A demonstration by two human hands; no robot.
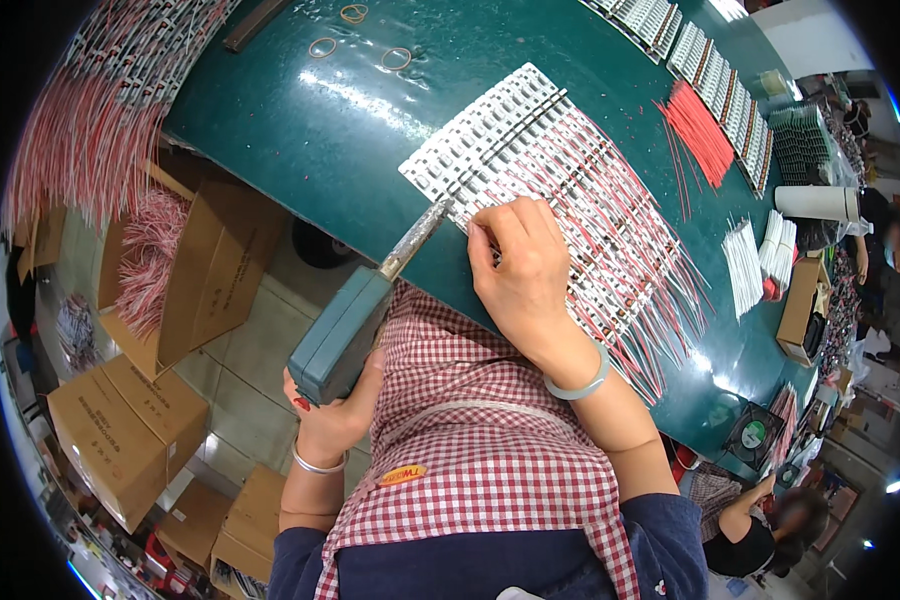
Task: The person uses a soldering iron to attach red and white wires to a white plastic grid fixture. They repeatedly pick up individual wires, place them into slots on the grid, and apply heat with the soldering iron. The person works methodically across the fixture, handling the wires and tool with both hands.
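Observation:
My left hand (332, 425) is closed round a soldering gun (345, 330) with a blocky grey-green body. Its long metal tip points up and right to the lower-left edge of a panel of small white circuit boards (480, 135). Whether the tip touches the panel I cannot tell. Over that same edge, just right of the tip, my right hand (522, 265) is curled, thumb against the fingers. Whatever it pinches is hidden. Many red and white wires (640, 250) are attached across the panel and trail off its right side.
Loose red wires (698, 135) and white wire bundles (741, 265) lie to the right. More board panels (730, 100) line the far right. Wired boards (100, 120) hang over the left edge. Cardboard boxes (130, 430) stand below left. A fan (755, 434) sits near a co-worker (745, 535).

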